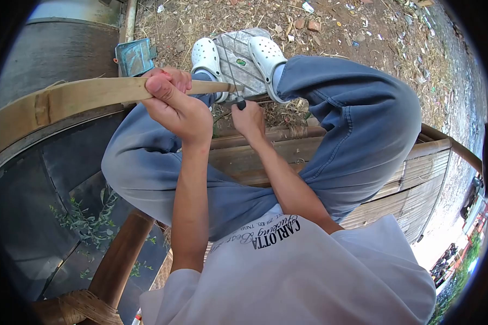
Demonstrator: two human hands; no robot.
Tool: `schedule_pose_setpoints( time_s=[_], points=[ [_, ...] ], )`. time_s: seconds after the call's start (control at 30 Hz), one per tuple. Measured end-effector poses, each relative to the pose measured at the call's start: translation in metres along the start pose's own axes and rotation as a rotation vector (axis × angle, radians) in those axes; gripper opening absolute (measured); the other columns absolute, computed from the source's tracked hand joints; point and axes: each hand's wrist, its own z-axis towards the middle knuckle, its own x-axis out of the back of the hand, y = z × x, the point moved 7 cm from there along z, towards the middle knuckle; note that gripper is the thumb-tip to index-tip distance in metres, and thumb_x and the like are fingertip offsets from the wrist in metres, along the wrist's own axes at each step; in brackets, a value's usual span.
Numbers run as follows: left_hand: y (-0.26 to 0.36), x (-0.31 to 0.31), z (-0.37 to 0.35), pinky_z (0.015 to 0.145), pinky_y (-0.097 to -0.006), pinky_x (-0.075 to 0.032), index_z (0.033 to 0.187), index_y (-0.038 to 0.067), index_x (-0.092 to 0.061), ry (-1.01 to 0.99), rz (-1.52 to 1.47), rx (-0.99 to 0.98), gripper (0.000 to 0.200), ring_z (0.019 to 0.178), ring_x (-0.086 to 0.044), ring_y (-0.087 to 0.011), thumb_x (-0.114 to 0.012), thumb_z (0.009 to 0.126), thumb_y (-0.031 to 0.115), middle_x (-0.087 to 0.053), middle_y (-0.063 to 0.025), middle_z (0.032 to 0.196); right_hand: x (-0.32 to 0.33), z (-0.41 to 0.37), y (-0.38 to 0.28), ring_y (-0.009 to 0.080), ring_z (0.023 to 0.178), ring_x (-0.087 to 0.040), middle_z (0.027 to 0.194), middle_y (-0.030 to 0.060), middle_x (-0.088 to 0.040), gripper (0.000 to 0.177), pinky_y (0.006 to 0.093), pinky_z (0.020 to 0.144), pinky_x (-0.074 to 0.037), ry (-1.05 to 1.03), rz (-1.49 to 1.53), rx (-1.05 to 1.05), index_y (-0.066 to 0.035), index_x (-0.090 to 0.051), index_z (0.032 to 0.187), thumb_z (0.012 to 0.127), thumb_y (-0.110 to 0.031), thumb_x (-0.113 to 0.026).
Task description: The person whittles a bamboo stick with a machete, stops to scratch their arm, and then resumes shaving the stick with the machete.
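Observation:
A long, pale bamboo strip runs from the far left across to the space between my knees. My left hand is closed round it, thumb along its upper side, near the narrower end. That end reaches past my fist to the blade of a knife-like tool, long, thin and dark, seen nearly edge-on. My right hand grips its black handle, with the blade pointing away toward my feet. The blade crosses the tip of the strip in this view. Both forearms rest between my bent legs.
My white clogs rest on a grey slab. Beyond lies littered dirt ground. A worn blue plastic piece stands left of my feet. Beneath me is a bamboo seat. A leafy plant grows by dark panels at left.

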Motion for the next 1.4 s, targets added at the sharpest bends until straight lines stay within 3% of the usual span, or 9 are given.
schedule_pose_setpoints(
  time_s=[0.13, 0.3, 0.37, 0.53, 1.0, 1.1, 1.23, 1.33, 1.4],
  points=[
    [-0.003, 0.010, 0.006, 0.058, -0.0263, -0.034, 0.086, 0.008, -0.034, -0.024, -0.031, 0.002, 0.039, 0.060, -0.032, -0.0097, -0.033, 0.103, 0.043, -0.035, 0.0000, 0.070, -0.025, 0.021, 0.086, 0.0445, 0.092, -0.063, 0.094, 0.0287, -0.065, 0.031, 0.0481, 0.082, -0.050, -0.110, -0.241, -0.242, 0.001, -0.069, 0.091, 0.081, -0.027, -0.061],
    [-0.005, 0.011, 0.010, 0.062, -0.0266, -0.036, 0.088, 0.007, -0.036, 0.001, -0.026, 0.035, 0.038, 0.064, -0.034, -0.0104, -0.033, 0.103, 0.043, -0.036, -0.0008, 0.073, -0.012, -0.003, 0.026, 0.0444, 0.093, -0.063, 0.094, 0.0288, -0.065, 0.032, 0.0487, 0.083, -0.049, -0.095, -0.098, -0.220, 0.002, -0.069, 0.091, 0.082, -0.027, -0.060],
    [-0.005, 0.010, 0.011, 0.065, -0.0268, -0.038, 0.089, 0.007, -0.036, 0.023, 0.006, 0.022, 0.038, 0.066, -0.035, -0.0109, -0.033, 0.103, 0.042, -0.037, -0.0017, 0.075, -0.016, -0.005, 0.000, 0.0443, 0.093, -0.062, 0.093, 0.0288, -0.065, 0.031, 0.0490, 0.083, -0.049, -0.108, -0.046, -0.045, 0.001, -0.069, 0.091, 0.083, -0.027, -0.060],
    [-0.004, 0.014, 0.010, 0.071, -0.0281, -0.042, 0.089, 0.005, -0.036, 0.061, 0.105, 0.037, 0.038, 0.069, -0.041, -0.0129, -0.032, 0.104, 0.039, -0.042, -0.0048, 0.080, -0.021, -0.003, 0.025, 0.0449, 0.092, -0.062, 0.088, 0.0275, -0.065, 0.027, 0.0497, 0.082, -0.049, -0.065, -0.079, -0.150, 0.000, -0.069, 0.088, 0.082, -0.025, -0.059],
    [-0.003, 0.004, 0.004, 0.061, -0.0234, -0.039, 0.096, 0.003, -0.034, 0.075, 0.220, 0.012, 0.027, 0.067, -0.041, -0.0106, -0.031, 0.105, 0.028, -0.047, -0.0066, 0.086, 0.012, -0.016, -0.033, 0.0438, 0.087, -0.063, 0.085, 0.0270, -0.066, 0.026, 0.0491, 0.077, -0.049, 0.035, 0.135, 0.059, 0.001, -0.069, 0.084, 0.082, -0.023, -0.059],
    [-0.003, 0.009, 0.005, 0.060, -0.0241, -0.038, 0.095, 0.003, -0.034, 0.091, 0.216, -0.034, 0.026, 0.066, -0.040, -0.0107, -0.031, 0.105, 0.026, -0.047, -0.0072, 0.087, -0.042, 0.003, 0.094, 0.0448, 0.080, -0.063, 0.078, 0.0264, -0.065, 0.027, 0.0491, 0.071, -0.049, 0.003, -0.242, -0.135, 0.002, -0.067, 0.079, 0.081, -0.024, -0.060],
    [-0.003, 0.007, 0.006, 0.061, -0.0229, -0.040, 0.097, 0.003, -0.033, 0.069, 0.244, -0.012, 0.027, 0.067, -0.043, -0.0090, -0.030, 0.105, 0.029, -0.048, -0.0071, 0.091, -0.003, -0.002, 0.033, 0.0399, 0.069, -0.064, 0.069, 0.0266, -0.060, 0.028, 0.0460, 0.062, -0.047, 0.108, -0.073, -0.127, 0.003, -0.063, 0.072, 0.081, -0.023, -0.060],
    [-0.002, 0.000, 0.006, 0.061, -0.0226, -0.040, 0.097, 0.004, -0.033, 0.039, 0.256, -0.024, 0.027, 0.066, -0.041, -0.0088, -0.030, 0.105, 0.029, -0.047, -0.0063, 0.090, -0.009, -0.009, -0.016, 0.0434, 0.092, -0.063, 0.090, 0.0293, -0.065, 0.028, 0.0459, 0.081, -0.050, -0.034, 0.066, 0.034, 0.002, -0.070, 0.088, 0.081, -0.023, -0.059],
    [-0.004, 0.008, 0.005, 0.062, -0.0225, -0.040, 0.098, 0.004, -0.033, 0.083, 0.243, -0.011, 0.027, 0.067, -0.041, -0.0089, -0.031, 0.105, 0.029, -0.046, -0.0060, 0.091, -0.047, 0.001, 0.073, 0.0436, 0.093, -0.063, 0.090, 0.0296, -0.065, 0.029, 0.0456, 0.081, -0.050, -0.075, -0.089, -0.075, 0.002, -0.070, 0.088, 0.081, -0.025, -0.060]
  ],
)
